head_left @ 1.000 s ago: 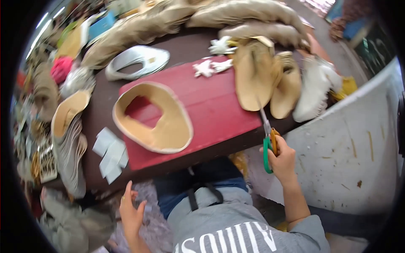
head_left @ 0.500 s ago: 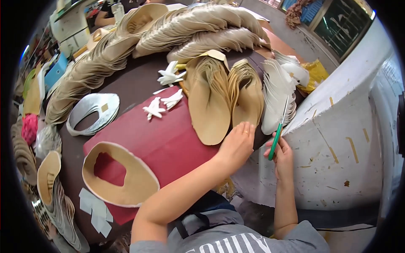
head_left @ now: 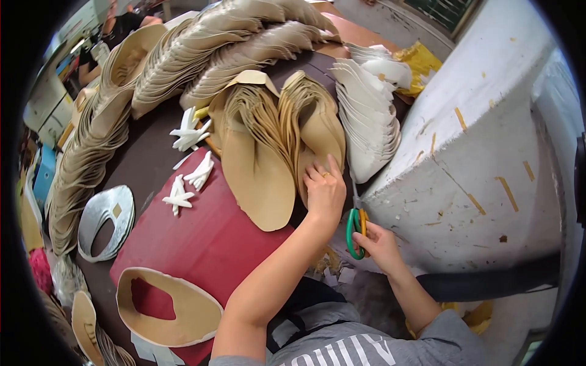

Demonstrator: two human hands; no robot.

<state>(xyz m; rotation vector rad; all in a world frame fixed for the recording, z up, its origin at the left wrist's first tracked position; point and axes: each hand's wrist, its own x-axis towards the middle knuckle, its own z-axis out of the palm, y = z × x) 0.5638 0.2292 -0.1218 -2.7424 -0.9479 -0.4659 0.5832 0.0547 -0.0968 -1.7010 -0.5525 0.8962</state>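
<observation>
The scissors (head_left: 350, 232) at four o'clock, held by the handles in the right hand (head_left: 377, 245), point toward twelve; an inward slip might nick the left hand (head_left: 326, 194) or the tan stack (head_left: 325, 135) at one o'clock; the left's fingers bend loosely there, any pinch untellable; smooth, curved layers adjoin fanned white pieces (head_left: 369, 119).

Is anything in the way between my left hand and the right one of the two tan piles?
Nothing visible: your left hand rests on the near end of the right tan pile. The scissors in your right hand are off to the side, not between.
</observation>
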